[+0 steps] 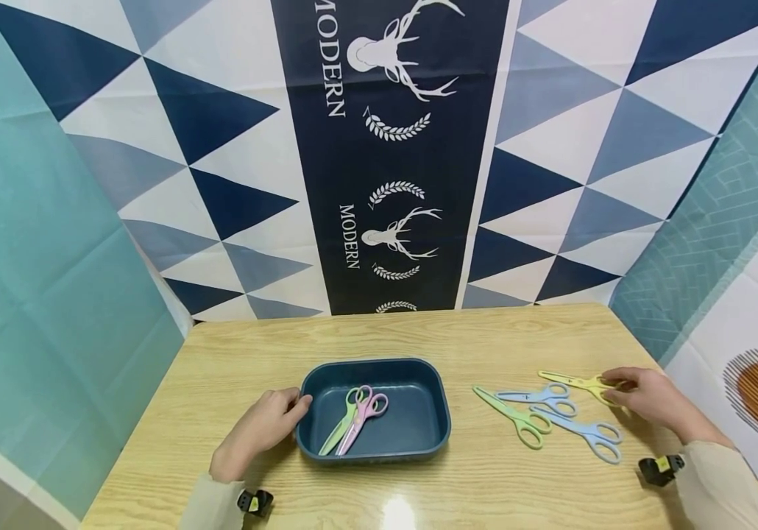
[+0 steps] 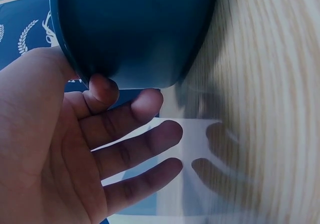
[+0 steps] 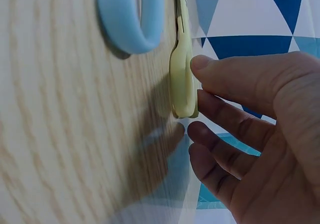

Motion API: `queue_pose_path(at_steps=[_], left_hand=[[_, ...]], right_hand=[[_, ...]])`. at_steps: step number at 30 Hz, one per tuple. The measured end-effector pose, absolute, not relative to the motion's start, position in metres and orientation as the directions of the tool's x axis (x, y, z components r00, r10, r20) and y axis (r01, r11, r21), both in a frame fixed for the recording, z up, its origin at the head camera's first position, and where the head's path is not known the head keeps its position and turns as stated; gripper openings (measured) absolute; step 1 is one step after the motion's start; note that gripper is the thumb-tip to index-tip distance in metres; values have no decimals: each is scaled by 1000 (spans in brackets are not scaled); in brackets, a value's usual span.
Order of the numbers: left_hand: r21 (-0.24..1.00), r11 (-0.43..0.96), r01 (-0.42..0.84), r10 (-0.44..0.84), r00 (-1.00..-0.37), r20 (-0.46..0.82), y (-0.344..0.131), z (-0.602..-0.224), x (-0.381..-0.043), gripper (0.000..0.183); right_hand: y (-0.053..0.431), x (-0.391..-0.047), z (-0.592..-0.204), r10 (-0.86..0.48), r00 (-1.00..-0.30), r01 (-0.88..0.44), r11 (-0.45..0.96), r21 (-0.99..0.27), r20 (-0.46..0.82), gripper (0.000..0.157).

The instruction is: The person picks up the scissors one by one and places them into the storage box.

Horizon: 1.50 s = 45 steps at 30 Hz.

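Observation:
My left hand (image 1: 265, 427) pinches the left rim of a dark blue tray (image 1: 444, 412), its thumb over the edge and the other fingers spread outside the wall (image 2: 140, 44). Inside the tray, pink scissors (image 1: 357, 423) lie partly over green scissors (image 1: 335, 436). On the right, my right hand (image 1: 647, 401) pinches the handle end of yellow scissors (image 1: 571, 380) between thumb and index finger; the handle (image 3: 179, 79) stays close to the tabletop. Beside them lie upper blue scissors (image 1: 518, 396), lower blue scissors (image 1: 578, 427) and another green pair (image 1: 516, 417).
The wooden table (image 1: 240, 346) ends at the back against a patterned cloth (image 1: 392, 280). Teal cloth (image 1: 54, 294) hangs on the left side, with another patterned cloth (image 1: 717, 294) on the right. Each sleeve carries a small black wrist camera (image 1: 256, 503).

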<state>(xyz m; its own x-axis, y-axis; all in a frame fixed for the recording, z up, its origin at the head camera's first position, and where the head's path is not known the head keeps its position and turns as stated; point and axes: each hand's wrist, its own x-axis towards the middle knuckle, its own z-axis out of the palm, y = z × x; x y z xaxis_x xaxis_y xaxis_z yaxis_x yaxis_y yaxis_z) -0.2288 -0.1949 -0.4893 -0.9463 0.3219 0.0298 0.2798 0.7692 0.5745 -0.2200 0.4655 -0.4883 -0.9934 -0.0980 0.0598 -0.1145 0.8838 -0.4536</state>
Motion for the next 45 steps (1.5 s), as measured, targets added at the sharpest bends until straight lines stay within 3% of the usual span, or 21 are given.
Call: queue_pose_path(at_steps=[21, 45], left_hand=[[571, 769, 285, 326, -945, 33, -194, -487, -227, 38], [561, 769, 307, 339, -940, 50, -195, -488, -228, 40]], right_hand=[[469, -228, -494, -132, -989, -147, 911, -386, 67, 18], [464, -222, -475, -176, -983, -183, 901, -394, 54, 16]])
